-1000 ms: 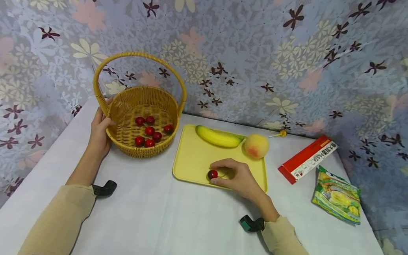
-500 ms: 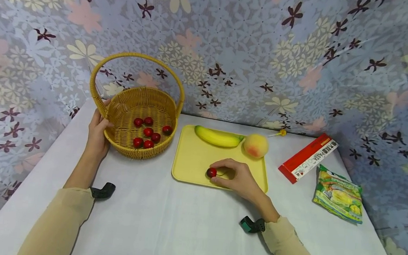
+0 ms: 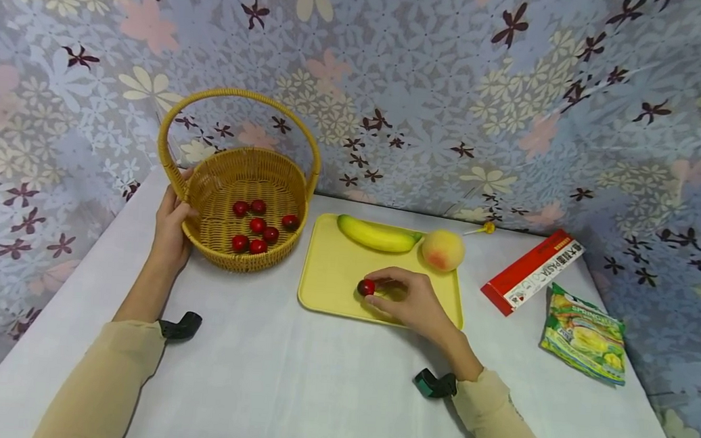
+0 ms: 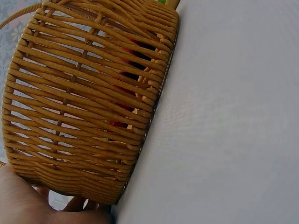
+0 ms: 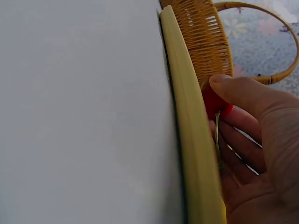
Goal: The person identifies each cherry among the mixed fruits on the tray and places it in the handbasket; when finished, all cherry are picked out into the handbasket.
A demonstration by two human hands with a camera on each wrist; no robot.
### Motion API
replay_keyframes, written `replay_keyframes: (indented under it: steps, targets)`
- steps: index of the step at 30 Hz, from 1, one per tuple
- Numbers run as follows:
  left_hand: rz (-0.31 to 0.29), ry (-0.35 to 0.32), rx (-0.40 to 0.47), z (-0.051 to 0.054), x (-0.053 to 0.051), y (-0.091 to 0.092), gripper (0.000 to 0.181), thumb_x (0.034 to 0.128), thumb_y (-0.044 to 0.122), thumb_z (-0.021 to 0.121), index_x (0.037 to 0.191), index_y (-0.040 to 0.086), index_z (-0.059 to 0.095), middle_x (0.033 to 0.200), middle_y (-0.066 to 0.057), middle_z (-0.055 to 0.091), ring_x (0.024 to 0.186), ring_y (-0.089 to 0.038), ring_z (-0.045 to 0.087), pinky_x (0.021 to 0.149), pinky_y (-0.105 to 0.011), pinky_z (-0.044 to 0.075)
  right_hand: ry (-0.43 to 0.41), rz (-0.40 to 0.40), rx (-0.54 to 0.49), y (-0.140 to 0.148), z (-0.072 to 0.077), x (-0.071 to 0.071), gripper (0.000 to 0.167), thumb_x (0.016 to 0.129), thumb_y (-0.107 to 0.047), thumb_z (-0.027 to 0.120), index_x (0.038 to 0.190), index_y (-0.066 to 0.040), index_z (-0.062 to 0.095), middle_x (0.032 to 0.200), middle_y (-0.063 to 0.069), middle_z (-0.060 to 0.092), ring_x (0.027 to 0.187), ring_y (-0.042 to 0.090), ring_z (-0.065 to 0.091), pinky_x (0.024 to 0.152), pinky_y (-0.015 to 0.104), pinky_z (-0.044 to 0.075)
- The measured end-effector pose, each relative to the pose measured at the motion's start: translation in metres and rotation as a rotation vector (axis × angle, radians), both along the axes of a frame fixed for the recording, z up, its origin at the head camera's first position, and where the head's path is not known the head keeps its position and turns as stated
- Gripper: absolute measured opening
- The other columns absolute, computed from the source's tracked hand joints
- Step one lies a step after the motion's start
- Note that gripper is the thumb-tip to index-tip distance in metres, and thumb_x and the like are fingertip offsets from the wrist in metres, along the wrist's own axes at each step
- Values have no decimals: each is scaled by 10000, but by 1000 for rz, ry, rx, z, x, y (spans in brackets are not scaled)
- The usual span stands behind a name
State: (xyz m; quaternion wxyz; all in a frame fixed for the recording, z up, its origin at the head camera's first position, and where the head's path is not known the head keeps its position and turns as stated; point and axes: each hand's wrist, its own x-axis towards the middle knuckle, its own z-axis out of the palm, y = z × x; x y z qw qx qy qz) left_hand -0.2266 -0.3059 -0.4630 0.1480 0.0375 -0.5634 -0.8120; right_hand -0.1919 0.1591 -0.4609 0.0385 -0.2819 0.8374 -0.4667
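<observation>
In the head view my left hand (image 3: 171, 228) grips the left side of a wicker basket (image 3: 231, 259), its thumb over the rim near the handle's base. Several red cherries (image 3: 258, 225) lie on the basket floor. The left wrist view shows the woven wall (image 4: 74, 102) up close, with part of the hand (image 4: 28, 200) against it. Over the yellow tray (image 3: 331, 279), my right hand (image 3: 412, 301) pinches a dark red cherry (image 3: 367, 287) between thumb and fingers. Its thin green stem (image 5: 217, 135) hangs down in the right wrist view.
A banana (image 3: 376, 236) and a peach (image 3: 442, 250) lie along the tray's back. To the right are a yellow lollipop (image 3: 487, 227), a red and white pasta box (image 3: 532, 272) and a green food packet (image 3: 584, 336). A floral cloth (image 3: 432, 102) hangs behind the table.
The right hand and the pinched cherry have shifted slightly up in the head view, toward the tray's middle. The left hand still holds the basket in the same place.
</observation>
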Motion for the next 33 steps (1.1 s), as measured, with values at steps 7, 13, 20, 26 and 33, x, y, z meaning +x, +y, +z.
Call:
replay_keyframes:
  steps: [7,13,20,26,33]
  targets:
    - [-6,6,12,0,-1,2,777,894,-53,366,1594,275,450,1652,6,370,1421,-206,364,1158,-329,307,20,-27,-26,-16,18,-11,338,868,-200,877,1191,-191,778,1141,-21,779,1027,164,730,962,403,579]
    - [-13,-6,54,-1,0,1,794,889,-71,377,1606,265,431,1668,-6,366,1427,-200,371,1127,-295,348,106,-19,-47,-45,41,-28,329,898,-200,849,1213,-146,771,1164,24,780,1025,223,745,950,463,583]
    - [-15,-16,42,-1,-1,0,793,885,-58,382,1600,281,437,1678,-6,357,1447,-205,365,1149,-314,341,168,-5,-21,-86,64,-44,344,913,-211,835,1237,-120,761,1156,36,781,1031,225,750,936,402,591]
    - [-15,-9,40,-1,0,0,783,888,-53,385,1586,293,458,1677,-13,362,1456,-212,359,1129,-301,356,242,14,7,-121,84,-56,335,926,-194,820,1238,-92,756,1168,54,775,1031,220,736,913,332,591]
    - [-15,6,52,0,0,1,782,888,-68,372,1588,268,462,1646,-7,394,1420,-218,382,1118,-306,349,341,16,22,-159,108,-64,341,956,-230,789,1272,-113,735,1195,35,767,1050,183,723,933,303,554]
